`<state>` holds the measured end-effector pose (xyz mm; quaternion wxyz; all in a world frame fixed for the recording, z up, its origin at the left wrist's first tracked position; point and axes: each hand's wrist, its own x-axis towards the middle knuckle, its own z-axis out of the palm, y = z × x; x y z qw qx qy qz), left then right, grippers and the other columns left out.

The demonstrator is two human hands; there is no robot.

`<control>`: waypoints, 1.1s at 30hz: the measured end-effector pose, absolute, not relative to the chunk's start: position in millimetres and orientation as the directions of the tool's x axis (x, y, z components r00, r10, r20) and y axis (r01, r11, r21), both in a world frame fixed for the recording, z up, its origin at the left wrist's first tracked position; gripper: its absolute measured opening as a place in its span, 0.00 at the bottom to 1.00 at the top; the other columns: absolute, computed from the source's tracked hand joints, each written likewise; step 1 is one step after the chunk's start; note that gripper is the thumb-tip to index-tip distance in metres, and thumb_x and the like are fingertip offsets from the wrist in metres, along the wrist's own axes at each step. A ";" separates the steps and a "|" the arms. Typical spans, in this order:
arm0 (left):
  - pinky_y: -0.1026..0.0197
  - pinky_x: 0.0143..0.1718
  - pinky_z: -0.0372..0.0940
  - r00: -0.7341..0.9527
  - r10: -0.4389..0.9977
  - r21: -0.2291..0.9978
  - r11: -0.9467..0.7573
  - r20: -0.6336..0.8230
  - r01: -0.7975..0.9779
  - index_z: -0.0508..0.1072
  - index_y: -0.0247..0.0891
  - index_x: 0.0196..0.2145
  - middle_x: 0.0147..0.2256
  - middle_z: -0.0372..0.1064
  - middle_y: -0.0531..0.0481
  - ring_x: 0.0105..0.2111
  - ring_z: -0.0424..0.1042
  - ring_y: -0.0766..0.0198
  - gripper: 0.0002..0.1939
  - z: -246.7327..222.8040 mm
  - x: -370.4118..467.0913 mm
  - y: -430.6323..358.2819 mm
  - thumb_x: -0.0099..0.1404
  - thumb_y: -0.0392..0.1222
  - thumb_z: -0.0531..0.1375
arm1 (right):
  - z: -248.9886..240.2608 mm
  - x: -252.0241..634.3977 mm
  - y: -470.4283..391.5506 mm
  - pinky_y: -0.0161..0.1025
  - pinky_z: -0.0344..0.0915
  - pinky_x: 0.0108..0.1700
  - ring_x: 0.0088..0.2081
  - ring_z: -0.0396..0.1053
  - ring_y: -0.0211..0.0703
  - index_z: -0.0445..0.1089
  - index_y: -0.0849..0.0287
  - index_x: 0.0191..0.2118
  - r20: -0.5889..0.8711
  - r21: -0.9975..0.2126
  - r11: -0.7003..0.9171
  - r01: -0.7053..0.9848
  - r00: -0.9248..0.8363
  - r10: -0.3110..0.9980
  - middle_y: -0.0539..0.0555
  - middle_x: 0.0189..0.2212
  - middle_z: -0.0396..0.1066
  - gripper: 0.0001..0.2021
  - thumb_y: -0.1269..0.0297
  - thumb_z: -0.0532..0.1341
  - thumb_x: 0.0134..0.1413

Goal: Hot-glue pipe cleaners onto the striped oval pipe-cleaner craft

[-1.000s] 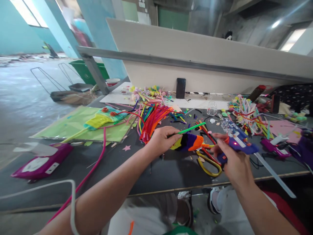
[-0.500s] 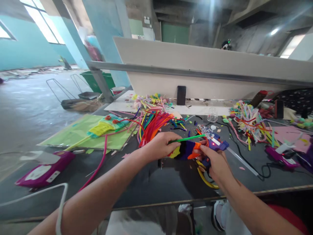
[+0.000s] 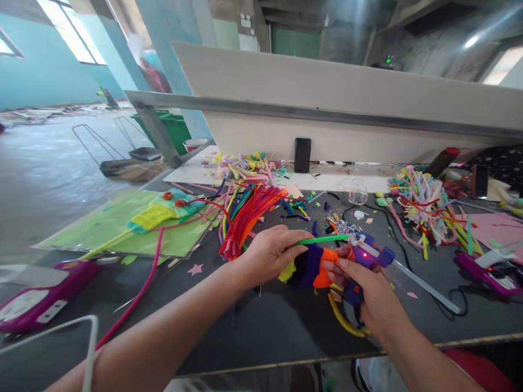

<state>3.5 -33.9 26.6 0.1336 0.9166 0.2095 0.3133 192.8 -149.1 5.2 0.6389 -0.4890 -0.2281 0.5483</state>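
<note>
The fingers [image 3: 295, 251] of the left hand [image 3: 263, 256] pinch a green pipe cleaner [image 3: 324, 239], while the right hand [image 3: 378, 296] grips a purple glue gun [image 3: 363, 256], its fingers closed at the orange end of a multicolored fuzzy piece [image 3: 306, 267]. The piece, banded yellow, black, purple and orange, sits between the hands above the middle of the dark tabletop [image 3: 269, 332], toward its near edge; whether the left hand also holds its yellow end is hidden. A pale panel [image 3: 327, 81] spans the tabletop's far edge. Toward the left edge lies a green sheet [image 3: 98, 223] bearing a yellow-and-turquoise fuzzy piece [image 3: 159, 209]. A red and orange pipe-cleaner bundle [image 3: 255, 218] lies just beyond the left hand, a pastel pipe-cleaner heap [image 3: 425, 207] toward the far right corner. Magenta power strips lie near the left [image 3: 41, 296] and right [image 3: 490, 272] edges. The glue gun shows a red light, with a clear glue stick [image 3: 429, 288] extending right. A phone [image 3: 302, 155] stands upright near the far edge; a yellow loop handle [image 3: 343, 321] lies near the near edge, below the right hand. A pink star [image 3: 195, 269] rests beside the left forearm.
</note>
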 end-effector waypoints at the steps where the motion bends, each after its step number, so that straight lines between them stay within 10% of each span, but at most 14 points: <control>1: 0.63 0.36 0.66 0.746 0.443 0.357 -0.888 0.498 0.289 0.72 0.38 0.50 0.35 0.75 0.46 0.34 0.72 0.63 0.16 30.0 1.4 -35.8 0.69 0.43 0.52 | 6.2 192.5 -151.1 0.36 0.75 0.34 0.31 0.78 0.44 0.72 0.59 0.38 -0.244 -0.870 -0.081 -0.486 0.283 0.928 0.53 0.31 0.79 0.13 0.64 0.70 0.46; 22: 0.60 0.38 0.62 0.892 0.299 0.228 -0.946 0.338 0.230 0.73 0.42 0.50 0.35 0.74 0.48 0.36 0.70 0.62 0.16 59.6 -19.2 -52.7 0.69 0.40 0.51 | 12.3 179.6 -162.5 0.38 0.74 0.31 0.28 0.78 0.45 0.70 0.60 0.33 -0.193 -0.916 -0.065 -0.397 0.292 0.937 0.52 0.24 0.78 0.15 0.58 0.71 0.42; 33: 0.56 0.47 0.63 0.789 0.312 0.215 -0.949 0.529 0.231 0.71 0.39 0.49 0.45 0.74 0.45 0.45 0.71 0.60 0.15 47.9 -5.1 -75.9 0.66 0.35 0.54 | 9.5 172.9 -162.6 0.36 0.74 0.31 0.26 0.77 0.43 0.71 0.60 0.31 -0.166 -0.938 -0.043 -0.344 0.339 0.926 0.50 0.23 0.77 0.13 0.60 0.71 0.42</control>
